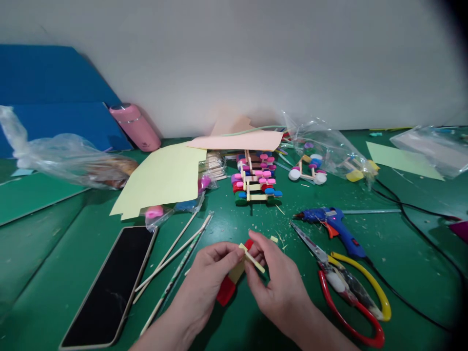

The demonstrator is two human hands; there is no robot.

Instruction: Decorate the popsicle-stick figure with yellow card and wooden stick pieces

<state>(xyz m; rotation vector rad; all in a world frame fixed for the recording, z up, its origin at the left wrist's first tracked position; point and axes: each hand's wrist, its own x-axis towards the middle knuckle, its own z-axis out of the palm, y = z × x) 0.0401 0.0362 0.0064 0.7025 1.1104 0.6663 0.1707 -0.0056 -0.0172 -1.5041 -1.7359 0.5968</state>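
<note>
Both hands meet near the front middle of the green table. My left hand (215, 268) pinches the upper left end of a small pale yellow strip (256, 261). My right hand (276, 278) has its thumb and fingers closed around the strip's other side. Beneath them is a yellow piece with red parts (226, 291) at its ends, partly hidden by the fingers; which fingers bear it I cannot tell. Beyond the hands stands a row of small stick-built models (258, 185) with pink, blue, red and green round parts.
A blue glue gun (338, 226) and red-handled scissors (351, 297) lie at the right, cable behind. At the left are a phone (109, 287), wooden sticks (171, 258) and yellow paper (164, 178). A pink bottle (135, 126) leans by the wall.
</note>
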